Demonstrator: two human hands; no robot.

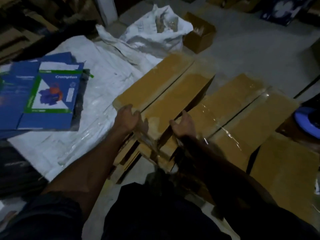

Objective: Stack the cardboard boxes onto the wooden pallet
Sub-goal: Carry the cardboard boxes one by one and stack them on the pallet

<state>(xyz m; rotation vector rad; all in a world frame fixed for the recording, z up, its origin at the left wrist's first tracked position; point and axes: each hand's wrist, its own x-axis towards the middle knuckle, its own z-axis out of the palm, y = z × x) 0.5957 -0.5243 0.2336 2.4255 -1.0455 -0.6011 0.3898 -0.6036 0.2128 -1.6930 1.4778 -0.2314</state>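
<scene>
Left of centre, flattened blue printed cartons (46, 94) on white plastic sheeting (103, 80). Left hand (127, 118) and right hand (183, 125) gripping near end of long brown taped cardboard box (164, 94), beside 2 similar boxes (242, 115). Best lowered level, edges aligned. Pallet unseen.

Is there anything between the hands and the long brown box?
Nothing visible. The left hand and right hand already grip the near end of the taped cardboard box, one on each side.
</scene>
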